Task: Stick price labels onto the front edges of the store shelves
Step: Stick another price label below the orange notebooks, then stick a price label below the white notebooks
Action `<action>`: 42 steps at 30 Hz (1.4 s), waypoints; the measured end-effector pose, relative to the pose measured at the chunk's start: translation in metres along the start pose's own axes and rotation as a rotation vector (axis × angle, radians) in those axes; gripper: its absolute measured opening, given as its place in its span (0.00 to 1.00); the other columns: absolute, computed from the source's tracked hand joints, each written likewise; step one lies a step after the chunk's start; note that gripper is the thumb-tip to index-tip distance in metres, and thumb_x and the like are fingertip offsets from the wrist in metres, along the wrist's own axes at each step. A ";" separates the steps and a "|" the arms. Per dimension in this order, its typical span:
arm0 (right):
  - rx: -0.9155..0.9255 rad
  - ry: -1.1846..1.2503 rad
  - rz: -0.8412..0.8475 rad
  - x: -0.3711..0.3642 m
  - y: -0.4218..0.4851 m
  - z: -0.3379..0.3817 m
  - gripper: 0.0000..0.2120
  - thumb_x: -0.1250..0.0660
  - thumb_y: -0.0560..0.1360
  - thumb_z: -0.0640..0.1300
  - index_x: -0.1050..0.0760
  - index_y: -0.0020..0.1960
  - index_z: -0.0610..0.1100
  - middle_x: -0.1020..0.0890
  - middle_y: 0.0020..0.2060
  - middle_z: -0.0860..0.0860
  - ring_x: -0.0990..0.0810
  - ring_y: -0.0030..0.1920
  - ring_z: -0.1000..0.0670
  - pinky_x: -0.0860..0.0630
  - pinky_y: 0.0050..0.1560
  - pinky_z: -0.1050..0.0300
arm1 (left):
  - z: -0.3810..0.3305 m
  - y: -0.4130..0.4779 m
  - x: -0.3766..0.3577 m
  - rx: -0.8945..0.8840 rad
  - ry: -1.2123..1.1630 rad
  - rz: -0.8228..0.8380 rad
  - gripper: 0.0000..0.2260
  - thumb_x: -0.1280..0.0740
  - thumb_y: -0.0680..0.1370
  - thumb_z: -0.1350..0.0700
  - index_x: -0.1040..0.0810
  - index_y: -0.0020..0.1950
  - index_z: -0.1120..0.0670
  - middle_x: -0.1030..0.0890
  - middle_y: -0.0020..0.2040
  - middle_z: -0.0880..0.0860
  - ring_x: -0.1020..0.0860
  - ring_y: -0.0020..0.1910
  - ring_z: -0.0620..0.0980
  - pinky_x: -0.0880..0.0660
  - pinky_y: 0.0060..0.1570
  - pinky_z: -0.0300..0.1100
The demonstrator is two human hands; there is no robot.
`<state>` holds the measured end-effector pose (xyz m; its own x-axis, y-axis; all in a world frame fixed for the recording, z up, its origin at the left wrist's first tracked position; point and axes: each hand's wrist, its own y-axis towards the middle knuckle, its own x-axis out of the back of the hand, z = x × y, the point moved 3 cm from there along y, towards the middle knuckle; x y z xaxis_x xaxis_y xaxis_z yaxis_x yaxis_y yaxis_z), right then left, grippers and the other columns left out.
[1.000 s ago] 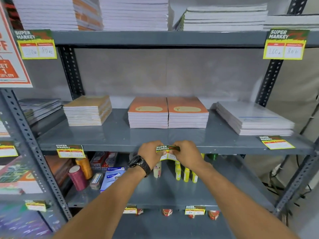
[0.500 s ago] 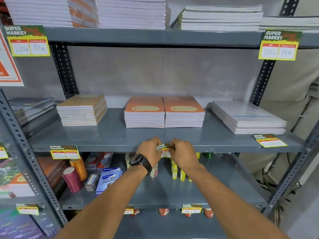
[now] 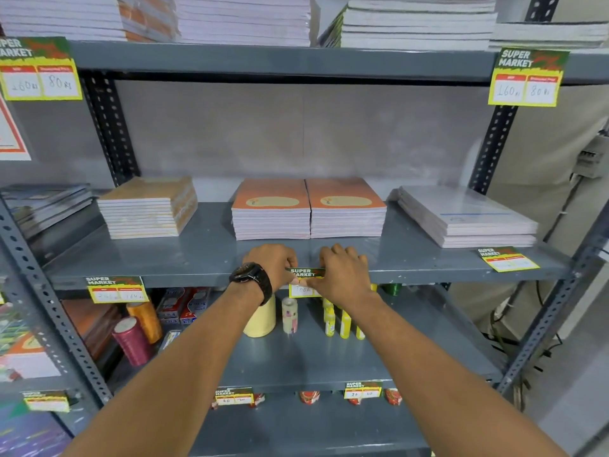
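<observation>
Head view, both hands (image 3: 275, 263) (image 3: 344, 275) pressing "SUPER MARKET" label (image 3: 304, 281), price perhaps "700"

A shop: grey slotted-steel shelving (image 3: 428, 273) stacked with orange-covered notebooks (image 3: 308, 209), yellow-green "Super Market" price tags (image 3: 527, 77) along shelf edges.

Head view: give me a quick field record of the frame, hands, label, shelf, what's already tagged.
left hand: wears a watch, pinching the label's left end
right hand: on the label's right end
label: held at the front edge of the middle shelf, below the orange notebooks
stuck or not: cannot tell
other tags on this edge: one at left
loose tag: lying flat on the shelf top at right
</observation>
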<state>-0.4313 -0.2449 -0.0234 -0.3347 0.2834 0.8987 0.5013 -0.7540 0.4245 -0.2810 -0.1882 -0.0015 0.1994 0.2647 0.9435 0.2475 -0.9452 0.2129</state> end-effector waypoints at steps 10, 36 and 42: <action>0.105 0.191 0.098 0.008 -0.003 -0.019 0.17 0.26 0.70 0.51 0.22 0.56 0.49 0.20 0.51 0.49 0.26 0.53 0.45 0.29 0.53 0.48 | 0.000 -0.009 -0.002 -0.067 0.096 -0.023 0.11 0.27 0.71 0.48 0.22 0.51 0.45 0.19 0.54 0.49 0.22 0.52 0.54 0.25 0.45 0.47; -0.490 0.544 0.023 0.100 -0.050 -0.406 0.08 0.24 0.68 0.44 0.23 0.41 0.47 0.20 0.36 0.52 0.20 0.44 0.49 0.27 0.45 0.57 | -0.309 0.059 -0.104 -0.153 -0.212 0.007 0.15 0.35 0.73 0.43 0.26 0.57 0.47 0.20 0.59 0.52 0.22 0.58 0.56 0.25 0.58 0.51; -0.366 0.484 0.183 0.085 -0.032 -0.429 0.26 0.22 0.65 0.50 0.25 0.59 0.43 0.20 0.55 0.49 0.22 0.55 0.48 0.25 0.59 0.50 | -0.365 0.087 -0.126 -0.066 -0.229 0.012 0.14 0.37 0.73 0.41 0.25 0.54 0.45 0.18 0.55 0.53 0.22 0.55 0.59 0.27 0.56 0.49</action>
<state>-0.8181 -0.4513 -0.0079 -0.6353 -0.1043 0.7652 0.3074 -0.9431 0.1267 -0.6309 -0.3737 -0.0090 0.4141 0.2828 0.8652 0.1832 -0.9570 0.2251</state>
